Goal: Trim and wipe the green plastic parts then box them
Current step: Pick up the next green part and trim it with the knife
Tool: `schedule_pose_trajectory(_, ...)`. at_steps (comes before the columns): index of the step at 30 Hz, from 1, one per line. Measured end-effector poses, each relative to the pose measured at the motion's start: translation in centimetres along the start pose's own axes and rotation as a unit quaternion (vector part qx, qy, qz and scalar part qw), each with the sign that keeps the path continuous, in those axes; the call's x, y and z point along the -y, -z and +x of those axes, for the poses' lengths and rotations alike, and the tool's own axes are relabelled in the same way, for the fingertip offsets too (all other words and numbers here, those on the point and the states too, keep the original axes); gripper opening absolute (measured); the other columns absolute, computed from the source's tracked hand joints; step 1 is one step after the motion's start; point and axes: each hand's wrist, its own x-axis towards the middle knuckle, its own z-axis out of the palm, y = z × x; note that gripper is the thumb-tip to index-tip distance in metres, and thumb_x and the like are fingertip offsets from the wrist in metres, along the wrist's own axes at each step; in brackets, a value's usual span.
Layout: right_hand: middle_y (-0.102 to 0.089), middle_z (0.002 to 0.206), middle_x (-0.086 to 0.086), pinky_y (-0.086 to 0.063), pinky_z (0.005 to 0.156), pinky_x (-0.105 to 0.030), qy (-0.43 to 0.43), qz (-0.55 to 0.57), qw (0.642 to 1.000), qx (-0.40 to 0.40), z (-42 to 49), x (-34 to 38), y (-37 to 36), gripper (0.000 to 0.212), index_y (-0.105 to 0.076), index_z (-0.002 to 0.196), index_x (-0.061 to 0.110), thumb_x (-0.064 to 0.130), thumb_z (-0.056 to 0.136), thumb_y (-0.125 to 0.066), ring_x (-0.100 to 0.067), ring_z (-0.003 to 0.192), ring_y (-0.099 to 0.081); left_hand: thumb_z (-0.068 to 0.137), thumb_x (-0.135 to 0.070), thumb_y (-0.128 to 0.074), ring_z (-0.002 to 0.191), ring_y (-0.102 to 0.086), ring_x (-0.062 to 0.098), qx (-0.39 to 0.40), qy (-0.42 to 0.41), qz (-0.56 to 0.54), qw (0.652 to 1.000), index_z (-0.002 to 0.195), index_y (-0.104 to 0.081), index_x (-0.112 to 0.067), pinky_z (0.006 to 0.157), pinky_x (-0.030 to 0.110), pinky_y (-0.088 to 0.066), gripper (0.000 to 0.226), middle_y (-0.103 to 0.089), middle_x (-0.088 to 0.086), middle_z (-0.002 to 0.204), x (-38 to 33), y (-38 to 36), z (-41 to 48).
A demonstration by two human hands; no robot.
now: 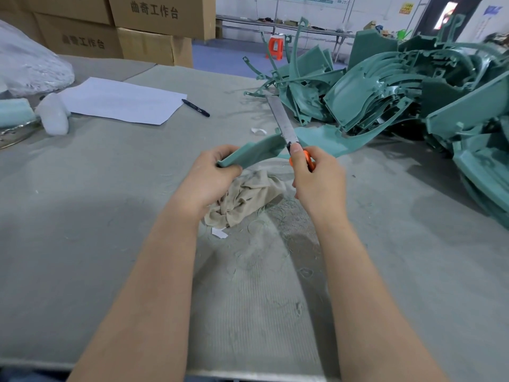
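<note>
My left hand (pixel 213 177) grips the near end of a curved green plastic part (pixel 256 153), held just above the table. My right hand (pixel 316 177) is closed on the orange handle of a long-bladed knife (pixel 282 119). Its steel blade points away from me and lies against the part's far edge. Beneath my hands a crumpled beige rag (pixel 248 199) rests on the table. To the right, a big pile of green plastic parts (pixel 399 86) covers the table. Thin green shavings (pixel 264 244) are scattered in front of the rag.
A white sheet of paper (pixel 121 102) and a black marker (pixel 196 108) lie at the left middle. A small white bottle (pixel 55 114) and a plastic bag (pixel 30 70) sit at far left. Cardboard boxes (pixel 143 26) are stacked behind the grey felt table (pixel 110 202).
</note>
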Motion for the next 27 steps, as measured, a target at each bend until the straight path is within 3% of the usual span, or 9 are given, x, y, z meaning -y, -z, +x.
schedule_pose_trajectory(6, -0.054, 0.063, 0.002, -0.054, 0.067, -0.048, 0.010, -0.016, 1.000, -0.019, 0.06, -0.08, 0.02, 0.037, -0.052, 0.072, 0.027, 0.051, 0.098, -0.042, -0.028, 0.068, -0.062, 0.089, -0.004, -0.053, 0.068, -0.040, 0.018, 0.005, 0.003, 0.006, 1.000, 0.079, -0.063, -0.044, 0.054, 0.027, -0.032, 0.043, -0.054, 0.005, 0.077, -0.07, 0.05, -0.11)
schedule_pose_trajectory(11, -0.051, 0.059, 0.004, -0.053, 0.063, -0.045, 0.016, -0.012, 0.999, -0.025, -0.16, -0.07, -0.25, 0.037, -0.054, 0.073, 0.025, 0.050, 0.098, -0.043, -0.025, 0.062, -0.059, 0.089, -0.004, -0.052, 0.057, -0.038, 0.014, 0.004, 0.001, 0.013, 1.000, 0.079, -0.063, -0.043, 0.043, 0.018, -0.030, 0.042, -0.051, 0.002, 0.071, -0.30, 0.05, -0.31)
schedule_pose_trajectory(16, -0.060, 0.064, -0.006, -0.054, 0.068, -0.050, 0.010, 0.019, 1.000, 0.012, -0.26, 0.03, -0.46, 0.040, -0.062, 0.084, 0.016, 0.050, 0.097, -0.045, -0.029, 0.066, -0.062, 0.089, -0.004, -0.052, 0.067, -0.044, 0.018, 0.002, 0.004, -0.001, 1.000, 0.080, -0.062, -0.043, 0.054, 0.025, -0.034, 0.041, -0.056, 0.006, 0.081, -0.40, 0.15, -0.43)
schedule_pose_trajectory(22, -0.058, 0.067, -0.021, -0.052, 0.065, -0.055, 0.022, 0.059, 0.997, 0.052, -0.58, 0.31, -0.68, 0.045, -0.060, 0.083, 0.006, 0.046, 0.096, -0.048, -0.041, 0.067, -0.055, 0.088, -0.003, -0.053, 0.053, -0.045, 0.010, -0.007, 0.011, -0.007, 1.000, 0.079, -0.062, -0.042, 0.042, 0.012, -0.035, 0.041, -0.059, -0.008, 0.070, -0.45, 0.29, -0.42)
schedule_pose_trajectory(27, -0.049, 0.046, 0.004, -0.047, 0.050, -0.037, 0.007, 0.097, 0.990, 0.103, -0.78, 0.40, -0.77, 0.043, -0.057, 0.079, 0.005, 0.045, 0.096, -0.051, -0.015, 0.046, -0.049, 0.087, -0.002, -0.055, 0.056, -0.056, -0.008, -0.020, 0.005, -0.020, 1.000, 0.077, -0.063, -0.042, 0.055, 0.007, -0.043, 0.042, -0.064, -0.020, 0.067, -0.43, 0.33, -0.39)
